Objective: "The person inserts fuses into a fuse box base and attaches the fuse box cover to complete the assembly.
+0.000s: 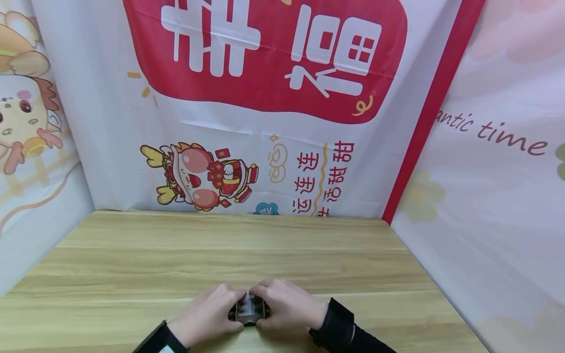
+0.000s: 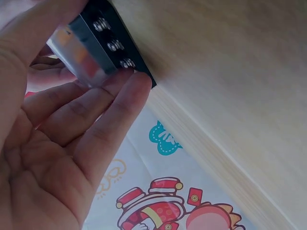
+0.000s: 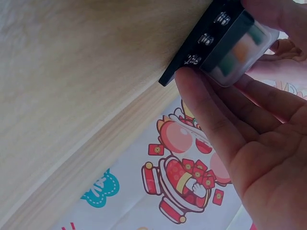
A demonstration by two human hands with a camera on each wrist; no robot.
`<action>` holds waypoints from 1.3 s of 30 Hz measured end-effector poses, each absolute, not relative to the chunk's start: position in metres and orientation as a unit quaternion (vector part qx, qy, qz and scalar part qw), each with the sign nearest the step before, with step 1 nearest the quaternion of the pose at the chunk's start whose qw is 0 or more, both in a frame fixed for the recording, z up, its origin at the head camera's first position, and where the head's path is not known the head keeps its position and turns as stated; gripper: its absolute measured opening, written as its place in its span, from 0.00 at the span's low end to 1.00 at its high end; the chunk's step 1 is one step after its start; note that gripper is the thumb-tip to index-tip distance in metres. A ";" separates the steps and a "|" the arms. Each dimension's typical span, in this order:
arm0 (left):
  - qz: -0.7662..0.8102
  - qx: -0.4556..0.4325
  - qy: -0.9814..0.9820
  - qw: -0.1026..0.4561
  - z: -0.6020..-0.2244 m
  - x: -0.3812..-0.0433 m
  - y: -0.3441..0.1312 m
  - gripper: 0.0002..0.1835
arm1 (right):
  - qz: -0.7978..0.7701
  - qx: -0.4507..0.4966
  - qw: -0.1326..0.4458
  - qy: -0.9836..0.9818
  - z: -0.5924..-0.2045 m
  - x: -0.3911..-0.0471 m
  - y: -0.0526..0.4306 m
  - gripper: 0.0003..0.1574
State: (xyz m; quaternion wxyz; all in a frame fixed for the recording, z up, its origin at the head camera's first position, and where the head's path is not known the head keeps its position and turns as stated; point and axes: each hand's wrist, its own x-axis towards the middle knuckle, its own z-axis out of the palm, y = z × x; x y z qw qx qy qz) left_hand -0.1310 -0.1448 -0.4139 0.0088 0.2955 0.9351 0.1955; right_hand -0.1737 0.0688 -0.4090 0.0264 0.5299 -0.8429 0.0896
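A small box with a black base and a clear, rounded cover sits on the wooden table, between both hands. My left hand grips its left side, thumb at the near edge and fingers toward the far edge. On the opposite side, my right hand holds it in the same way. Metal studs line the black base in the left wrist view. Through the clear cover, blurred orange and green patches show in the right wrist view; what they are I cannot tell.
Light wood-grain table spreads around the hands. Behind its far edge hangs a white and red printed cloth. Printed sheets also border the table on the left and the right.
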 end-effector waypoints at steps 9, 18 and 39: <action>0.191 0.297 0.935 -0.003 -0.414 -0.132 -0.146 0.28 | 0.088 0.529 0.025 -0.843 -0.411 -0.175 0.069 0.33; 0.194 0.317 0.928 -0.012 -0.414 -0.131 -0.144 0.22 | 0.089 0.534 0.031 -0.840 -0.409 -0.174 0.067 0.32; 0.223 0.317 0.922 0.008 -0.416 -0.134 -0.148 0.18 | 0.098 0.538 0.042 -0.836 -0.413 -0.174 0.067 0.30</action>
